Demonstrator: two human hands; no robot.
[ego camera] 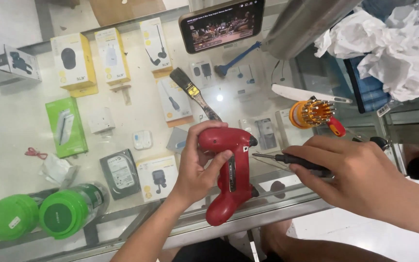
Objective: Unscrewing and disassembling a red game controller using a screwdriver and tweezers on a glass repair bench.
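Red game controller [229, 170], item 1: we hold it upright over the front edge of the glass counter [20, 121], one grip horn pointing down past the metal rail. Our left hand [197, 162] is clamped round its upper half, thumb across the top, fingers wrapped behind. A dark seam strip runs down its middle.

Largest to smallest, rest of lot:
- Glass counter, w/ boxed goods in the display case under the glass: yellow-and-white accessory boxes [73, 60], green box [65, 127], hard drive [120, 172].
- Steel cylinder [306, 22], top right, tilted.
- Crumpled white paper [394, 48], far right, on a blue item.
- Two green-capped round containers [64, 211], lower left, lying on their sides, touching.
- Phone [221, 24], top centre, screen lit w/ video, propped at an angle.
- Our right hand [360, 174], closed on a black-handled screwdriver [297, 161]; shaft tip points left toward the controller's right side, contact not clear.
- Paintbrush [195, 92], black bristles, lying on the glass just behind the controller.
- Orange bit holder [311, 112], bits standing up, near the right hand; red-handled driver beside it.
- White plastic blade [306, 93] and blue pry tool [238, 58], apart, mid-right.
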